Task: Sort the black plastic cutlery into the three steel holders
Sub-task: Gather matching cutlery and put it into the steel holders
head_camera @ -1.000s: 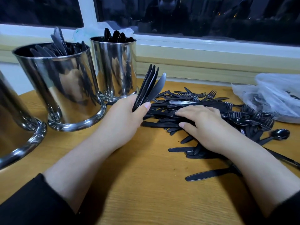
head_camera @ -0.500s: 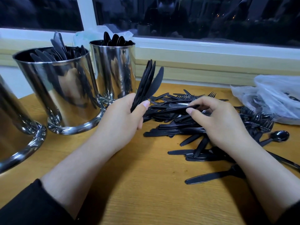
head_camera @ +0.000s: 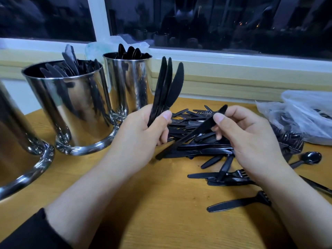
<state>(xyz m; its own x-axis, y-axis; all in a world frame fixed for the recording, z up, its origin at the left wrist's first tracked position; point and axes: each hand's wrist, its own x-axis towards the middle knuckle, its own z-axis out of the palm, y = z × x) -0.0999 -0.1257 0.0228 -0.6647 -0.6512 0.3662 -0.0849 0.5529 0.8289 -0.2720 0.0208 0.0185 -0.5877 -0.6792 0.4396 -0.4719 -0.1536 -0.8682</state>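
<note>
Your left hand [head_camera: 143, 133] grips a bundle of knives [head_camera: 167, 88] upright; your right hand [head_camera: 246, 133] pinches one knife [head_camera: 197, 130] above the cutlery pile [head_camera: 203, 150]. Light, slick, likely bendable: hold handles. Knife holder [head_camera: 71, 108] stands left.

The nearest steel holder [head_camera: 21, 159] is cut off by the left edge, its contents unseen

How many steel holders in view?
3: shiny steel cylinder holder cut off at left edge, wide knife-filled holder beside it, narrower spoon-filled holder behind, near the window. None seem hidden.
</note>
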